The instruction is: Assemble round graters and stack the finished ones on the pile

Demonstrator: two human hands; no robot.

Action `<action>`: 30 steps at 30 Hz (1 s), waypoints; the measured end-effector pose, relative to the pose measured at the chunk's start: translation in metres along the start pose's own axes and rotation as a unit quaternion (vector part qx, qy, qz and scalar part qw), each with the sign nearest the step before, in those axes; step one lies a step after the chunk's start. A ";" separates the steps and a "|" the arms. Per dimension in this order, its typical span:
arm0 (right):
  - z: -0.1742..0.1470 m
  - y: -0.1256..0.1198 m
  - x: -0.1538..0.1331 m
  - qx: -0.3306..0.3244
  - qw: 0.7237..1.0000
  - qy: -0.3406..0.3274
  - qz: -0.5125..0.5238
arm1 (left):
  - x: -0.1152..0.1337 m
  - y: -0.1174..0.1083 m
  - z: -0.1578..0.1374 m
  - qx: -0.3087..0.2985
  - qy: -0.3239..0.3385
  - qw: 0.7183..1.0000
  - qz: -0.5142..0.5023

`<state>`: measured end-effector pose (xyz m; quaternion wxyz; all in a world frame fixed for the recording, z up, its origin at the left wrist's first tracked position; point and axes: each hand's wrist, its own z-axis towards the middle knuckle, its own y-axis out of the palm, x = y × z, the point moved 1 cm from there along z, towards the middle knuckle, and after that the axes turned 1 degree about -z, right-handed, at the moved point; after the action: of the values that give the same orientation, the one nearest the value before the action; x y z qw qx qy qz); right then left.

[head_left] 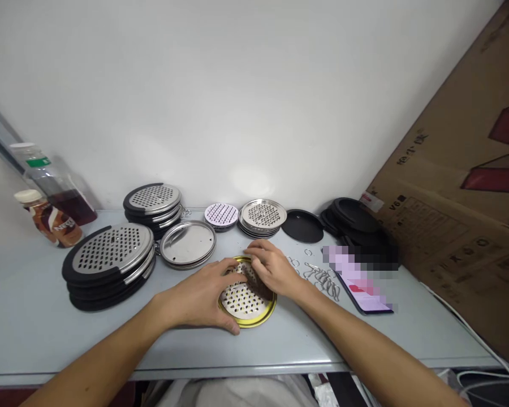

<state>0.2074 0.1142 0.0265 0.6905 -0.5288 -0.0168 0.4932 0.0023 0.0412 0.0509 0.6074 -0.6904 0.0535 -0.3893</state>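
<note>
The yellow-rimmed perforated disc (pixel 248 306) lies flat on the grey surface (pixel 186 350), near the middle of its front edge. The left hand (pixel 199 289) grasps the disc from its left side: the thumb bears on the rim nearest the front edge, and the fingers reach over the far part. The right hand (pixel 274 268) is at the far right part of the rim, with fingers bent over a dark, tilted piece (pixel 257 282); the fingers cover the contact, so whether this hand grips the piece cannot be told. Toward the left edge of the surface stand a large stack of black-edged perforated discs (pixel 112 251) and, behind it, a similar stack (pixel 152 199). Plain metal discs (pixel 189 244) lie just right of these. Along the back edge are a small perforated stack (pixel 221 215), a silver perforated stack (pixel 263 216), a flat black disc (pixel 301 225) and a pile of black discs (pixel 356 216). Metal clips (pixel 326 281) lie right of the right hand, beside a partly pixelated phone (pixel 367 298). Two bottles (pixel 53 223) occupy the back left corner; a printed carton (pixel 449 243) stands along the right edge.
</note>
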 end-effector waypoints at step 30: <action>0.002 -0.065 0.077 0.010 0.973 0.184 -0.141 | -0.014 0.002 0.001 0.007 -0.049 0.998 -0.047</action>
<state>0.2887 0.1725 0.0383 0.7499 -0.5955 0.0408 0.2853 -0.0056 0.0494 0.0425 0.5952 -0.7059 -0.0116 -0.3838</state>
